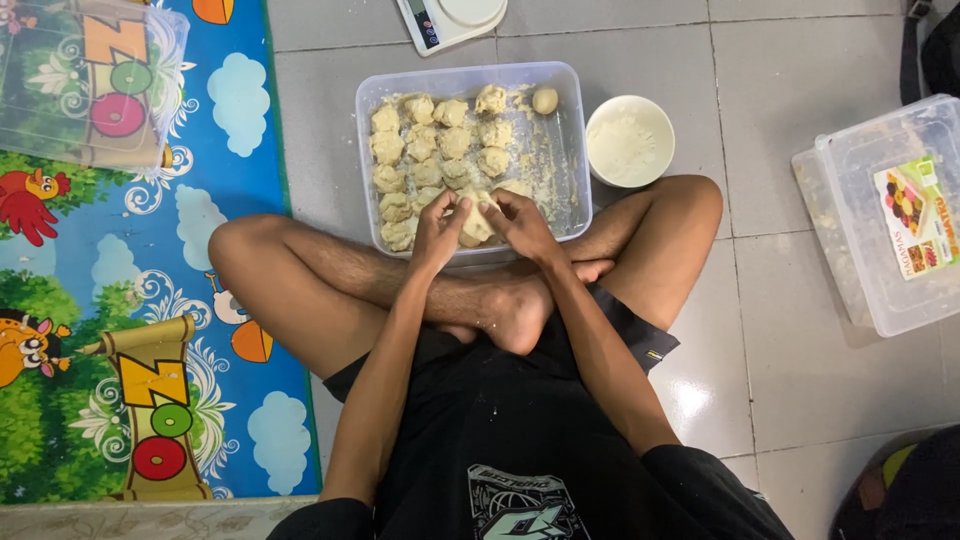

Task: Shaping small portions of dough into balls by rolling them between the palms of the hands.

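Observation:
I sit cross-legged on a tiled floor with a clear plastic tray [566, 150] in front of my shins. Several rough pale dough lumps [430, 145] fill its left half, and one smooth round ball [545, 99] lies in its far right corner. My left hand [438, 232] and my right hand [520, 222] meet over the tray's near edge, both closed around one lump of dough [474, 222] held between them.
A white bowl of flour [629, 141] stands right of the tray. A white kitchen scale [448, 17] lies beyond it. An empty clear container with a lid [885, 220] sits at the right. A colourful play mat [140, 300] with another clear box [90, 80] covers the left.

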